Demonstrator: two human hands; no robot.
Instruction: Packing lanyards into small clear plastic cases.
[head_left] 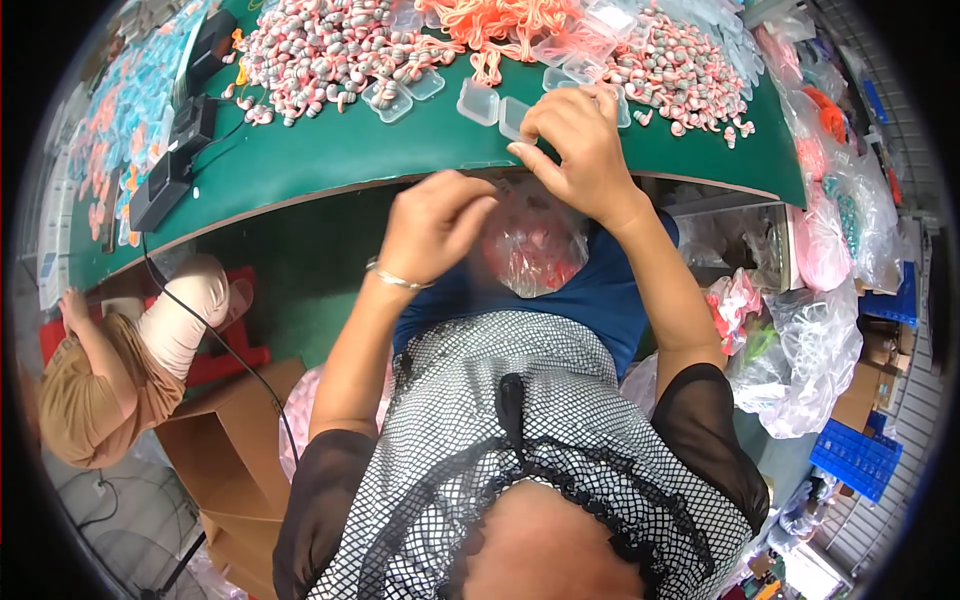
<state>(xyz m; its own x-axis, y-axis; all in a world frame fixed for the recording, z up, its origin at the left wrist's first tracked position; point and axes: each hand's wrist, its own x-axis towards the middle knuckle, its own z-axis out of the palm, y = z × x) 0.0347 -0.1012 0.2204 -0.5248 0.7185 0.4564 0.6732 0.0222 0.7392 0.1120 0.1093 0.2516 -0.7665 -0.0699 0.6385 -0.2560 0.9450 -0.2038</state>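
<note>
At the near edge of the green surface, the left hand and right hand pinch a clear plastic bag of pink pieces, fingers closed.

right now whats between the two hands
In the head view, a clear plastic bag of pink pieces shows between the left hand and right hand.

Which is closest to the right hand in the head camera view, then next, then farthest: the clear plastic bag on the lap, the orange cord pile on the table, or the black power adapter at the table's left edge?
From the right hand:
1. Clear plastic bag, just below the hand, over the lap.
2. Orange cord pile, up at the table's far side.
3. Black power adapter, far off at the left edge.
</note>
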